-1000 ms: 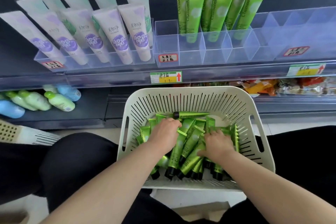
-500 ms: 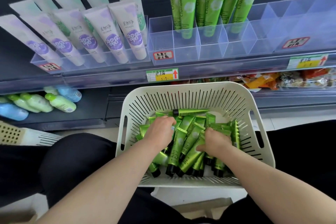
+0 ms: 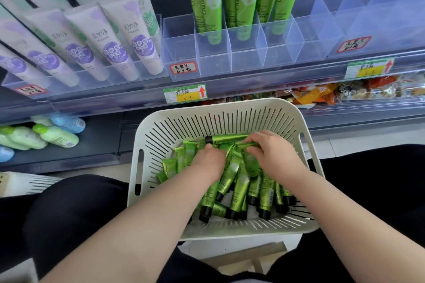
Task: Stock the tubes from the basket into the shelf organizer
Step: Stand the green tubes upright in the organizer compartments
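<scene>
**A:** What are the two grips in?

**B:** Both are down in a cream plastic basket (image 3: 230,119). It has rounded corners and thin upright slots cut through its walls. Under and around the grips lies a heap of small glossy green tubes (image 3: 236,181) with black caps and flat crimped ends, piled criss-cross.

**A:** The right grip?

**B:** The right grip (image 3: 273,154) is clasped on a crosswise tube (image 3: 230,139) at the far edge of the heap. Its fingers curl over the crimped end with the thumb beneath, and the black cap points toward the left grip.

**A:** And the left?

**B:** The left grip (image 3: 208,163) is knuckles-up, with its fingers dug into the heap. The fingertips are buried, so I cannot tell whether it grasps anything.

**A:** Beyond the grips?

**B:** Up past them is a clear, hard-plastic shelf organizer (image 3: 246,53) divided into square cells. Tall green "Chamomile" tubes (image 3: 207,0) stand in its back cells, crimped ends up, and the frame edge cuts off their tops. Left of the left grip and higher, pale tubes with purple roundels (image 3: 110,37) lean in another clear tray.

**A:** Anything hard to make out?

**B:** The handwriting on the red-bordered label (image 3: 183,68) and on the yellow price tag (image 3: 185,94) is too small to read. Beyond the right grip, some packets (image 3: 322,96) blur behind a clear rail.
</scene>
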`<control>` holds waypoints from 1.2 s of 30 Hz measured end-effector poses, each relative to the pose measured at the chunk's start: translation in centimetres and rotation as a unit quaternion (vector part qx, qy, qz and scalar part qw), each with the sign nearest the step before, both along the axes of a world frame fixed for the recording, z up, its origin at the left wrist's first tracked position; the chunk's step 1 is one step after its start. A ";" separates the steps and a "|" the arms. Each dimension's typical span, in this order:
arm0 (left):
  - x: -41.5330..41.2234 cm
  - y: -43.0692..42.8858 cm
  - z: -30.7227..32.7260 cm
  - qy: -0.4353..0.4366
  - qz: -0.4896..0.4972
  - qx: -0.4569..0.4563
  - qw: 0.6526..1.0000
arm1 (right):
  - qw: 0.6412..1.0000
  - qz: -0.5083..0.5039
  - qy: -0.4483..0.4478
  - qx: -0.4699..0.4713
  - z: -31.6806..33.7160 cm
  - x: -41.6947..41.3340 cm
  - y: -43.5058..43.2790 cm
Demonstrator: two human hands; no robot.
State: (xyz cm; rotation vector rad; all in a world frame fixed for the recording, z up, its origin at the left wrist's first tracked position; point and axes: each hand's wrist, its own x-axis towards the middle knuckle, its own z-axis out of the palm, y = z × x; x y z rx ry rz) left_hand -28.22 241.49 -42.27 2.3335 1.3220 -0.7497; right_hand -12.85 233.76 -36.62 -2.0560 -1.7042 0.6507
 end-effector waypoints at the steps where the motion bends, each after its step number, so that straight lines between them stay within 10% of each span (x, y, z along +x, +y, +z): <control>1: 0.1 0.0 -0.2 0.020 -0.009 0.002 1.000 | 1.000 -0.005 -0.011 0.010 -0.2 0.1 -0.1; 8: 0.1 0.1 -0.7 0.041 -0.027 0.021 0.999 | 0.998 -0.002 -0.040 0.042 -1.1 0.0 0.0; 18: -2.5 0.6 2.1 -0.167 0.171 -0.052 0.970 | 0.998 0.027 -0.055 0.020 -0.1 -0.6 -0.5; 36: -2.7 4.4 22.6 -0.492 0.152 0.247 0.821 | 0.970 0.016 -0.077 0.230 15.9 -0.3 4.7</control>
